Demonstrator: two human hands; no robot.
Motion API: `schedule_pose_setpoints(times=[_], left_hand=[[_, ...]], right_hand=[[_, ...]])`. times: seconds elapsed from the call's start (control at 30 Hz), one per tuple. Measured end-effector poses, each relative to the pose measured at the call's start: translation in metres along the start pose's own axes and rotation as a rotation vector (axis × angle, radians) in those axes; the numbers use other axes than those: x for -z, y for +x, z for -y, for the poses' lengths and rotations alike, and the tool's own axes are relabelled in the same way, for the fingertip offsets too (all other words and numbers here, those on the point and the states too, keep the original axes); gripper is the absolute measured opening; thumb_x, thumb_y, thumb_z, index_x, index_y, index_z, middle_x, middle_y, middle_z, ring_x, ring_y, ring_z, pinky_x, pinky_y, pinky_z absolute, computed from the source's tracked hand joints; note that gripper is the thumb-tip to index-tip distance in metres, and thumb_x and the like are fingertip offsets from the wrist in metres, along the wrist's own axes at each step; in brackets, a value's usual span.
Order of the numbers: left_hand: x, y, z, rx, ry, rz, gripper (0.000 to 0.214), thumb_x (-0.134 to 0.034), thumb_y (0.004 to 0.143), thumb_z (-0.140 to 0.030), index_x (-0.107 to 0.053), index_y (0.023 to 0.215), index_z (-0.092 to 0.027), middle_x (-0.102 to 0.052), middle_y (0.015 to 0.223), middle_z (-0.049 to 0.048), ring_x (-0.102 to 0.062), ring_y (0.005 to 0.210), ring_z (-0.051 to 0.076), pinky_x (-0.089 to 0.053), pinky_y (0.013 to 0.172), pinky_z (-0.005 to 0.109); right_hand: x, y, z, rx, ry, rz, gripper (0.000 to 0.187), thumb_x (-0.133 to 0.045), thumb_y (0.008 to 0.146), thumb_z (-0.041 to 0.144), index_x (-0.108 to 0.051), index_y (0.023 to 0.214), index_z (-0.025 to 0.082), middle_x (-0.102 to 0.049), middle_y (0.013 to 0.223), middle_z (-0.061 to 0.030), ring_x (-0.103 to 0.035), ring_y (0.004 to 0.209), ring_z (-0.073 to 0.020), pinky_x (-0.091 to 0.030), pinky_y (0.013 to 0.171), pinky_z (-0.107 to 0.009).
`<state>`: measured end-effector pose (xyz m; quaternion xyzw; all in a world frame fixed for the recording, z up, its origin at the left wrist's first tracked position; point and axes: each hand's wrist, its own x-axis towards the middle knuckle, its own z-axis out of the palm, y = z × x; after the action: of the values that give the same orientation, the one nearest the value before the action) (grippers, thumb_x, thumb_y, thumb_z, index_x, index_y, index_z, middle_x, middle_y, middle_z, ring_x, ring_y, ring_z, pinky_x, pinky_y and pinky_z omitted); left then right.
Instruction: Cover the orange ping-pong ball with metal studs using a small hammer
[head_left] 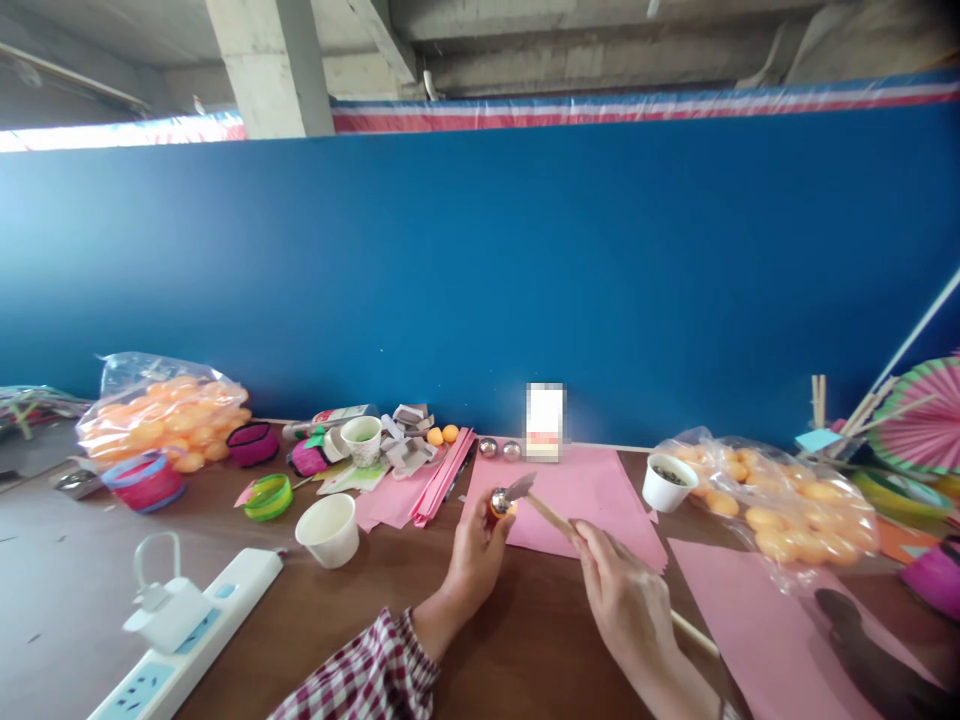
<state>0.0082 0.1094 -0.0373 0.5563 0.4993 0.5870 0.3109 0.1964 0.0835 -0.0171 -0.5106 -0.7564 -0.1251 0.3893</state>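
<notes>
My left hand (480, 560) grips a small ball (499, 500) between thumb and fingers; its top is shiny silver, and orange shows lower down. In my right hand (622, 580) is a long wooden-handled tool (551, 515) with a flat, pointed grey tip. That tip is right beside the ball's silver top; I cannot tell if they touch. The handle's rear end comes out behind my right hand. Under the tool lies a pink sheet (592, 490). Two silver balls (488, 448) rest at its far edge.
White cups (328, 530) stand left and right (670, 483), the right one holding dark bits. Bags of orange balls lie far left (165, 415) and right (802, 510). A power strip (217, 615) sits front left. Pink strips (444, 475) lie mid-table. A blue partition (480, 270) rises behind.
</notes>
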Motion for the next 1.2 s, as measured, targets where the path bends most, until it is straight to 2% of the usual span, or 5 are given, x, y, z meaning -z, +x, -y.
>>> schedule_pose_setpoints(times=[0.3,0.47,0.87,1.0,1.2], left_hand=[[0.002,-0.001,-0.006,0.002,-0.037,0.026,0.031,-0.050,0.083,-0.029,-0.052,0.111,-0.015,-0.053,0.070,-0.0015,-0.051,0.063,0.012,-0.044,0.063,0.024],[0.000,-0.002,0.001,-0.019,-0.062,0.033,0.036,-0.051,0.083,-0.028,-0.048,0.117,-0.016,-0.057,0.085,0.0034,-0.056,0.076,0.014,-0.046,0.074,0.029],[-0.001,-0.002,0.002,-0.021,-0.078,0.057,0.041,-0.053,0.082,-0.029,-0.044,0.122,-0.019,-0.058,0.108,0.0084,-0.057,0.100,0.019,-0.045,0.088,0.032],[-0.002,-0.002,0.004,-0.035,-0.100,0.027,0.040,-0.054,0.082,-0.027,-0.046,0.121,-0.019,-0.056,0.115,0.0098,-0.054,0.108,0.020,-0.044,0.093,0.033],[0.001,0.003,0.004,0.011,-0.015,-0.049,0.038,-0.059,0.076,-0.026,-0.053,0.112,-0.017,-0.061,0.105,0.0088,-0.061,0.091,0.019,-0.050,0.077,0.029]], right_hand=[[0.000,-0.001,0.001,0.012,-0.021,0.019,0.027,-0.035,0.093,0.027,-0.060,0.100,0.020,-0.070,0.081,-0.0027,-0.064,0.060,-0.0128,-0.039,0.052,-0.021],[0.000,0.000,-0.002,-0.015,0.013,-0.041,0.027,-0.035,0.093,0.027,-0.059,0.101,0.019,-0.070,0.081,-0.0030,-0.065,0.063,-0.0124,-0.041,0.055,-0.020],[0.002,0.002,-0.001,-0.034,-0.006,0.030,0.031,-0.030,0.094,0.029,-0.060,0.095,0.020,-0.070,0.070,-0.0013,-0.063,0.052,-0.0120,-0.037,0.045,-0.020],[0.004,0.002,-0.003,-0.049,-0.030,-0.036,0.030,-0.033,0.093,0.030,-0.060,0.099,0.020,-0.071,0.079,-0.0026,-0.064,0.058,-0.0125,-0.040,0.051,-0.020],[0.004,0.001,-0.004,0.007,-0.053,-0.025,0.028,-0.036,0.093,0.027,-0.061,0.101,0.019,-0.071,0.082,-0.0040,-0.064,0.061,-0.0135,-0.040,0.053,-0.021]])
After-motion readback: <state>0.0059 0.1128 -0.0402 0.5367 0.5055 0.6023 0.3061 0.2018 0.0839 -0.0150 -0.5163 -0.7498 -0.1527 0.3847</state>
